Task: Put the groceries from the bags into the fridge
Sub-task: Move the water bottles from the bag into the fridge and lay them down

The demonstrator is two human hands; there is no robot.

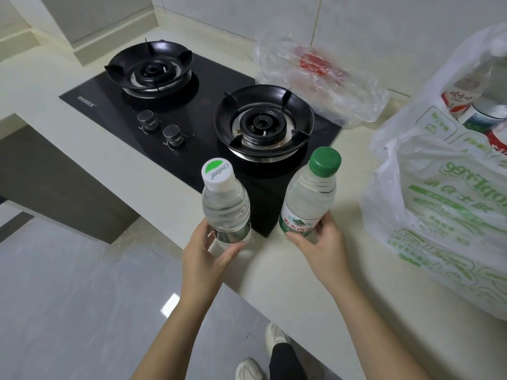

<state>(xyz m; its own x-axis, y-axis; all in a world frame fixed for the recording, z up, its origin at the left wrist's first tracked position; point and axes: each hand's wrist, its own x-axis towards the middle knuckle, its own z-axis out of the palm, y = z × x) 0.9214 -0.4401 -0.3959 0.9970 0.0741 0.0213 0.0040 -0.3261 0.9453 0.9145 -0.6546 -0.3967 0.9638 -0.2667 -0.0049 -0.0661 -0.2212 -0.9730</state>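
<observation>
Two water bottles are held above the counter's (288, 270) front edge, likely lifted out for carrying to the fridge, which is not in view. White-capped bottle (226, 207) is gripped low by the left hand (204, 259); green-capped bottle (308, 200) by the right hand (322, 244), fingers wrapped. More groceries are left in the printed bag (439, 209).

White-cap bottle (226, 207), clear water, near upright in my left hand (204, 259). Green-cap bottle (310, 196), green label, top leaning right, in my right hand (321, 242). Printed bag (439, 201) at right on counter (288, 270), open, more bottles inside. Clear bag (315, 78) far, crumpled, something red inside.
</observation>
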